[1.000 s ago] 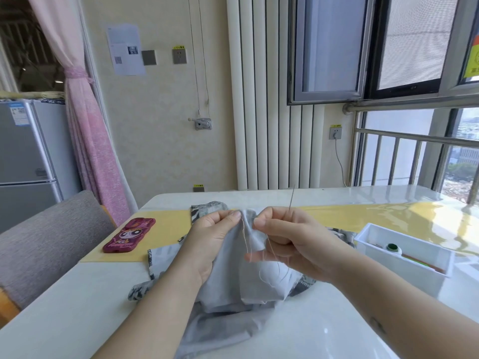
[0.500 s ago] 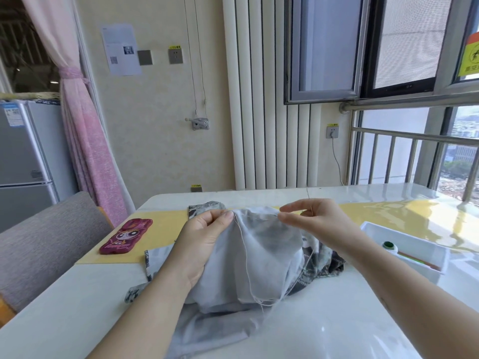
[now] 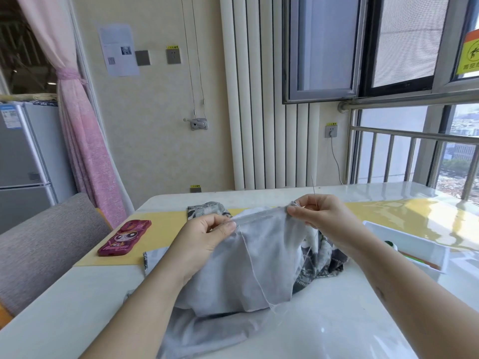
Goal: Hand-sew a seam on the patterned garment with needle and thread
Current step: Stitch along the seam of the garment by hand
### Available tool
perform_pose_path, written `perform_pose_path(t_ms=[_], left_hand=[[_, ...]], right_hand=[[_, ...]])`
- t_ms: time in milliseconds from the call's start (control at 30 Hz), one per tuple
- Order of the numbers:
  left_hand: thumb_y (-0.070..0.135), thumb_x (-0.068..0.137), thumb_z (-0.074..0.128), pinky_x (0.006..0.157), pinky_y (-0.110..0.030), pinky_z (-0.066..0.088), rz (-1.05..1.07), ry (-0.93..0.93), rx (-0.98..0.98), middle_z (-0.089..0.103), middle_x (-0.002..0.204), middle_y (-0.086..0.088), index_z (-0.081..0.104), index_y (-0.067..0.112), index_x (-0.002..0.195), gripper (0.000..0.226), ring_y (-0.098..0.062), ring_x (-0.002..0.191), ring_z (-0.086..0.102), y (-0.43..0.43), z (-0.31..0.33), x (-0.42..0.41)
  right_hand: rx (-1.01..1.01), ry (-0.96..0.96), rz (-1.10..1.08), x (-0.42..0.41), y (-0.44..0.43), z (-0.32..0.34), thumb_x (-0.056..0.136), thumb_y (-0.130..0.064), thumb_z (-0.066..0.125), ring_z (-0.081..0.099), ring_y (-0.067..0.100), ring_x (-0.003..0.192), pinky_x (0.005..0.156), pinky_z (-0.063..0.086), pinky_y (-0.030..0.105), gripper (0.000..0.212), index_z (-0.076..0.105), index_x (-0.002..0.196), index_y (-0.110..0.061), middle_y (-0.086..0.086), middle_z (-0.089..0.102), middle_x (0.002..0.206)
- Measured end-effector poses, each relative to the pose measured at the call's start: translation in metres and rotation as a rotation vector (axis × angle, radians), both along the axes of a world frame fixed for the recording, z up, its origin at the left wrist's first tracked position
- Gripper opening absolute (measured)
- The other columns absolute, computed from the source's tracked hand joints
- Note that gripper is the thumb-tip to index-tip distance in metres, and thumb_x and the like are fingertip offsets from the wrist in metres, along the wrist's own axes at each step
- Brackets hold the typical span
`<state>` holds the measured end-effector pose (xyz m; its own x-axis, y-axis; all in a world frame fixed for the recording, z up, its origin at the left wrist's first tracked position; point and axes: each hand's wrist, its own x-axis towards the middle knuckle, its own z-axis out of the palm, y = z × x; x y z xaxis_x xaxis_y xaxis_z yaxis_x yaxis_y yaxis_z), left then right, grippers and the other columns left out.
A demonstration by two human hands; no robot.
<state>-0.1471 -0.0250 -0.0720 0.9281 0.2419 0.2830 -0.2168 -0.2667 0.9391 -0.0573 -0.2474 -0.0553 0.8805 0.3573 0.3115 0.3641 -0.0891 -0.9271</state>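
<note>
The garment [image 3: 261,257] lies bunched on the white table, pale grey inside out, with its dark patterned side showing at the right [image 3: 326,260]. My left hand [image 3: 207,237] pinches the upper fabric edge at the left. My right hand [image 3: 318,216] pinches the same edge farther right and holds the needle [image 3: 314,189], which points up above the fingers. The edge is stretched taut between both hands. A white thread [image 3: 255,270] hangs from the edge near my left thumb down over the cloth to the table.
A red phone case [image 3: 124,238] lies on a yellow mat [image 3: 166,229] at the left. A white tray [image 3: 409,244] with a green spool and other items sits at the right. A grey chair [image 3: 39,244] stands at the table's left side.
My right hand moved from beside the left hand out to the right along the fabric edge, spreading the cloth taut. The needle stays in my right fingers, pointing up.
</note>
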Motion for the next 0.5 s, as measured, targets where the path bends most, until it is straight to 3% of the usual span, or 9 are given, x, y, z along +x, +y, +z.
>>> perform_pose_path(t_ms=[67,200,367,500], left_hand=[[0.018,0.087,0.067,0.081,-0.027,0.043,-0.023,0.032,0.019,0.067,0.077,0.007,0.071,0.020,0.077,0.010,-0.009,0.076,0.058,-0.0011,-0.0008,-0.0006],[0.019,0.085,0.069,0.076,-0.023,0.043,0.004,0.029,0.090,0.067,0.077,0.007,0.071,0.023,0.078,0.009,-0.008,0.073,0.057,-0.0047,-0.0036,-0.0005],[0.022,0.086,0.069,0.054,-0.010,0.035,0.085,-0.017,0.236,0.057,0.062,0.014,0.069,0.026,0.077,0.010,0.005,0.052,0.044,-0.0052,-0.0018,-0.0013],[0.022,0.086,0.069,0.053,-0.011,0.033,0.088,-0.035,0.262,0.056,0.065,0.011,0.068,0.025,0.078,0.008,0.003,0.050,0.042,-0.0062,-0.0012,-0.0018]], right_hand=[[-0.069,-0.028,-0.068,0.0002,-0.0022,-0.0007,0.081,-0.022,0.073,0.031,0.010,0.049,0.045,0.022,0.020,0.014,0.066,0.071,-0.014,0.003,0.047,0.060],[-0.189,-0.091,-0.152,0.0020,-0.0047,0.0001,0.082,-0.025,0.072,0.024,0.004,0.035,0.035,0.020,0.014,0.017,0.066,0.073,-0.012,-0.009,0.038,0.047],[-0.231,-0.143,-0.209,0.0055,-0.0089,-0.0002,0.082,-0.026,0.073,0.025,0.005,0.036,0.037,0.019,0.015,0.017,0.066,0.071,-0.014,-0.007,0.039,0.048],[-0.281,-0.181,-0.229,0.0031,-0.0093,-0.0010,0.083,-0.025,0.071,0.028,0.005,0.034,0.038,0.022,0.016,0.015,0.065,0.076,-0.014,-0.011,0.038,0.044]])
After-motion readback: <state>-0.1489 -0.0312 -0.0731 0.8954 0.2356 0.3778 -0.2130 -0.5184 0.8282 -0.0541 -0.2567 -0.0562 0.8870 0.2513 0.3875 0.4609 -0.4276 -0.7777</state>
